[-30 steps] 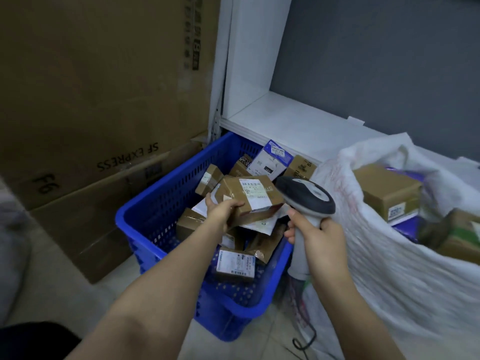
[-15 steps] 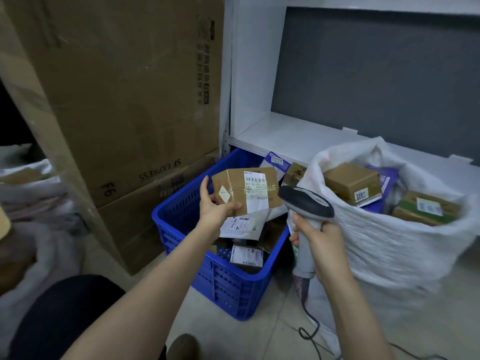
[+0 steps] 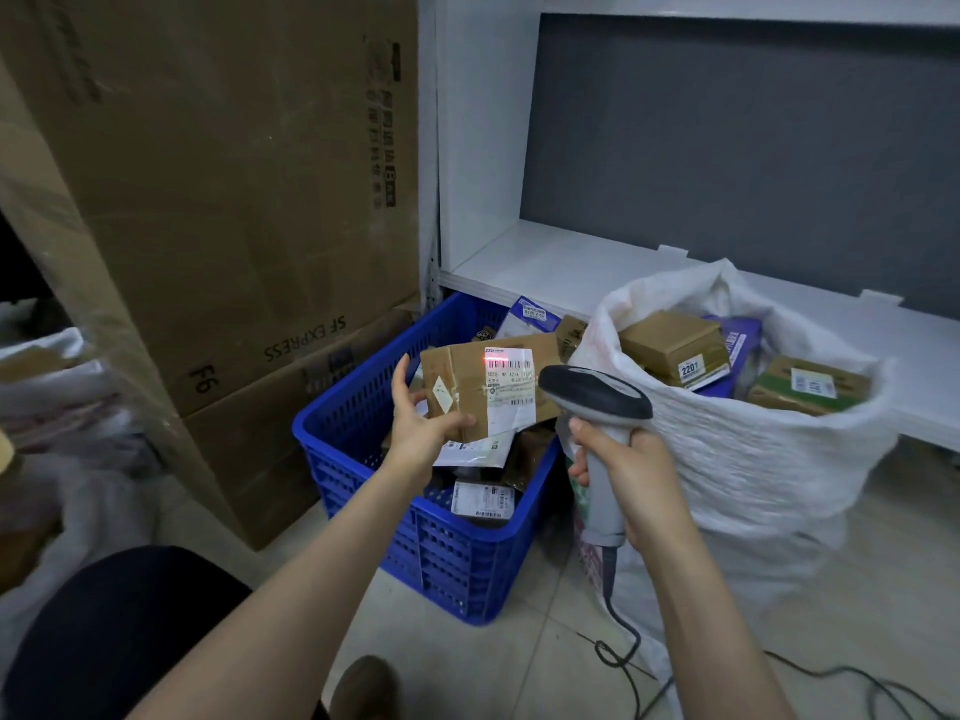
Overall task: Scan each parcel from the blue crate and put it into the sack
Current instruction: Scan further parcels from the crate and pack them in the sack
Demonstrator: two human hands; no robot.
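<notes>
My left hand [image 3: 421,423] holds a small brown cardboard parcel [image 3: 467,387] above the blue crate [image 3: 363,413], its white label facing me. A red scan line glows on the label's barcode [image 3: 506,362]. My right hand [image 3: 631,475] grips a grey handheld scanner [image 3: 597,402] aimed at that label, just right of the parcel. Several more parcels lie in the crate below. The white woven sack [image 3: 737,459] stands to the right, open, with several boxes inside, one marked 2201 [image 3: 675,350].
Large SF Express cartons [image 3: 234,200] stand left of the crate. A white shelf [image 3: 545,267] runs behind crate and sack. The scanner cable [image 3: 623,652] trails over the tiled floor. My dark-clad knee [image 3: 114,631] and a shoe [image 3: 363,688] are at the bottom.
My left hand lifted the parcel out of the crate and turned its label up. The scanner came level with it and its red line now lights the barcode.
</notes>
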